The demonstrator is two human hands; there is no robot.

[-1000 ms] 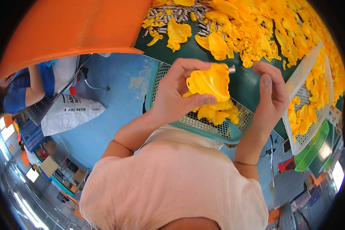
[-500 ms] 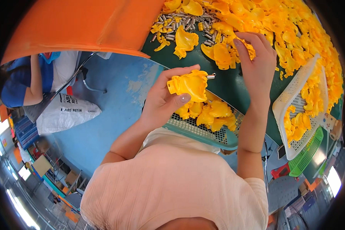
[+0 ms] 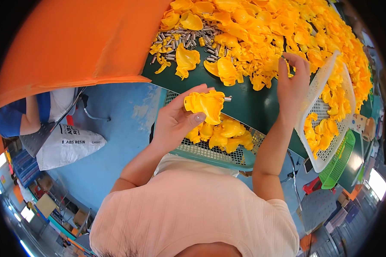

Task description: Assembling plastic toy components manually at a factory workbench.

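My left hand (image 3: 176,120) is closed around a yellow plastic shell part (image 3: 206,105), thumb on its front face. A small metal pin (image 3: 227,99) sticks out from the right side of that part. Over the table, at the near edge of the heap of yellow plastic parts (image 3: 261,38), is my right hand (image 3: 294,83). Its thumb and forefinger tips come together in a pinch, and anything between them is too small to make out. Below the held part, more yellow shells (image 3: 229,135) lie in a green mesh basket (image 3: 214,156) close to my body.
Loose metal pins (image 3: 188,36) lie among yellow pieces on the dark green table (image 3: 253,100). To the right, a white basket (image 3: 319,160) leans with yellow parts in it, beside a green basket (image 3: 336,165). An orange sheet (image 3: 81,43) fills the upper left; a co-worker's arm (image 3: 32,113) shows below it.
My right hand has moved rightward along the heap, and its thumb and forefinger have drawn together. My left hand still holds the yellow part with its pin. The whole view has shifted slightly.
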